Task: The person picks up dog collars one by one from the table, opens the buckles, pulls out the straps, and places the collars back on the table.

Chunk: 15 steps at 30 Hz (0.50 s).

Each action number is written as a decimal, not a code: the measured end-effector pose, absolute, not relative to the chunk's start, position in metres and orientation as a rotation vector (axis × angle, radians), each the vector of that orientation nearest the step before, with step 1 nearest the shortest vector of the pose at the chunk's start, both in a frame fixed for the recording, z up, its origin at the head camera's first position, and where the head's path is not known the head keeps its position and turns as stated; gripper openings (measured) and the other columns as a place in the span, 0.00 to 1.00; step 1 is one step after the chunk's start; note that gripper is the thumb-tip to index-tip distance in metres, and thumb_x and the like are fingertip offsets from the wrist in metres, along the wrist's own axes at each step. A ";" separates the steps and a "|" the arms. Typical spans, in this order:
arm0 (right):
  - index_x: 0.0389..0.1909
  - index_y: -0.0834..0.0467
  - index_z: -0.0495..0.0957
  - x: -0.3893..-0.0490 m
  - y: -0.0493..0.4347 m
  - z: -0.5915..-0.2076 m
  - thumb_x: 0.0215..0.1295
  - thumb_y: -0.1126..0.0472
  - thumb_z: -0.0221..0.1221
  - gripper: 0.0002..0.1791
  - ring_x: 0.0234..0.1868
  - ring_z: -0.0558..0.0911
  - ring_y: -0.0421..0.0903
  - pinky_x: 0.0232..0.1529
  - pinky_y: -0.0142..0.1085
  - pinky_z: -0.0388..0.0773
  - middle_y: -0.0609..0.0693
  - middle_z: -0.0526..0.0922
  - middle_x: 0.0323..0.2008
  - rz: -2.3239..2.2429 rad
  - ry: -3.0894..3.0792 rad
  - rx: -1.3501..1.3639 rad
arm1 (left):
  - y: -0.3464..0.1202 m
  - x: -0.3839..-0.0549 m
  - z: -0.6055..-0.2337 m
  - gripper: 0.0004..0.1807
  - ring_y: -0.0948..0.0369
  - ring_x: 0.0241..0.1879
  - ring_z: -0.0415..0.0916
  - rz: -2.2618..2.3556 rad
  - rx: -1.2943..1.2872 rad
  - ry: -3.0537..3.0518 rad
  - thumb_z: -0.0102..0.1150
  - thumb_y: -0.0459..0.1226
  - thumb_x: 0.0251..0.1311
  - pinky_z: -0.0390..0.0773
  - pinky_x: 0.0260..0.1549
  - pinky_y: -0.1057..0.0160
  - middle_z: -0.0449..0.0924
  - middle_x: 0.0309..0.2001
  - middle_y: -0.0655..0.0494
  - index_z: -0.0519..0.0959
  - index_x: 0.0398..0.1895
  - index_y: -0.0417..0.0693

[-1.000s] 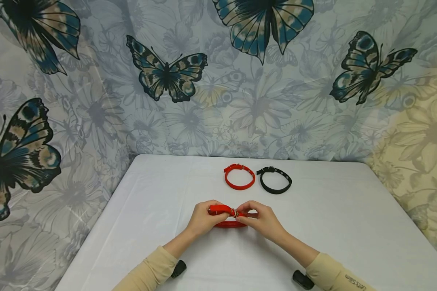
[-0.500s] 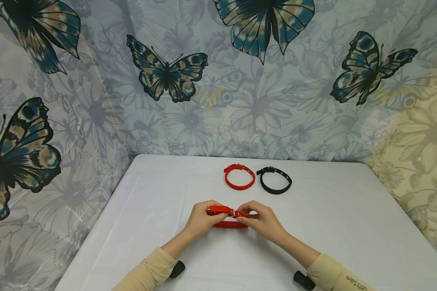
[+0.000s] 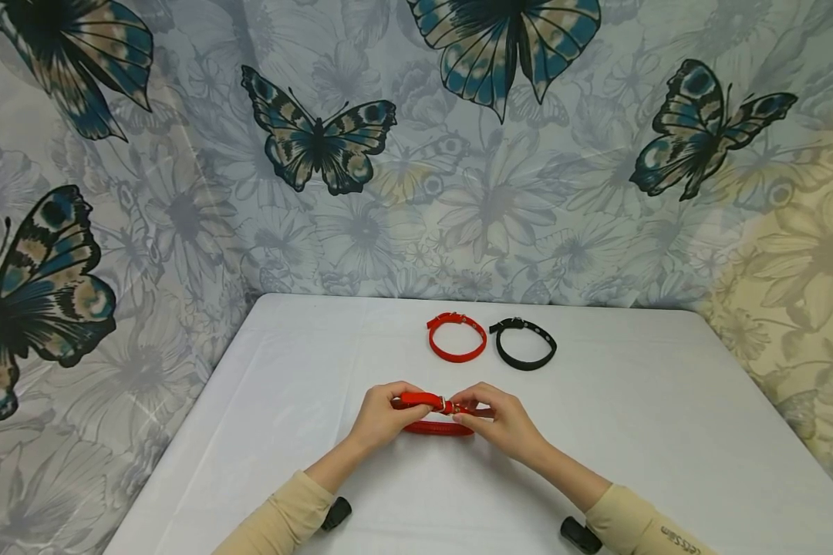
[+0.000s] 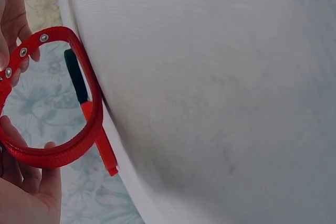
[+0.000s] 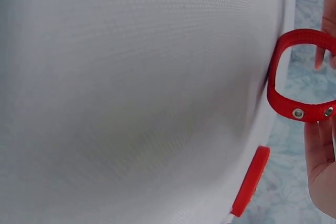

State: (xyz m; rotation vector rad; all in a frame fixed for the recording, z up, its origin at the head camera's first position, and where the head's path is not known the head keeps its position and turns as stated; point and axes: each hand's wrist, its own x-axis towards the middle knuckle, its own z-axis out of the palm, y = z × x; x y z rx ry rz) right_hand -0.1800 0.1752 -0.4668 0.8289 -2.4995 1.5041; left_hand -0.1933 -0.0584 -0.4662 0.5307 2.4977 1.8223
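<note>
Between both hands a red collar (image 3: pixel 439 428) with a metal buckle and metal eyelets is held up as a loop above the table. My left hand (image 3: pixel 383 412) pinches the strap at the left of the buckle, thumb toward me. My right hand (image 3: pixel 503 420) pinches the strap just right of the buckle. In the left wrist view the loop of the collar (image 4: pixel 89 114) and several eyelets show. In the right wrist view the right hand's fingers (image 5: pixel 317 145) lie against the eyelet strap. Fingers partly hide the buckle.
Behind the hands a second red collar (image 3: pixel 457 358) lies buckled in a ring on the white table (image 3: pixel 305 347). Beside it to the right lies a black collar (image 3: pixel 525 365). A patterned butterfly cloth (image 3: pixel 416 231) hangs behind the table.
My left hand has shifted very slightly left, and the buckle with it. Both hands keep hold of the red collar; the two collars lying behind have not moved.
</note>
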 end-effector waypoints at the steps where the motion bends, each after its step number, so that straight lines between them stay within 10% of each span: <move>1: 0.45 0.48 0.83 -0.180 0.176 -0.467 0.59 0.60 0.69 0.13 0.37 0.79 0.41 0.40 0.33 0.82 0.40 0.82 0.39 1.499 -2.500 0.835 | -0.059 -0.194 -0.467 0.04 0.66 0.27 0.74 1.826 0.534 2.496 0.70 0.34 0.54 0.73 0.25 0.69 0.85 0.31 0.59 0.86 0.33 0.47; 15: 0.43 0.46 0.83 -0.184 0.175 -0.465 0.58 0.55 0.70 0.12 0.38 0.80 0.43 0.41 0.34 0.82 0.39 0.82 0.39 1.523 -2.537 0.786 | -0.062 -0.196 -0.468 0.04 0.64 0.28 0.76 1.853 0.544 2.474 0.70 0.35 0.55 0.74 0.27 0.68 0.85 0.32 0.58 0.86 0.33 0.48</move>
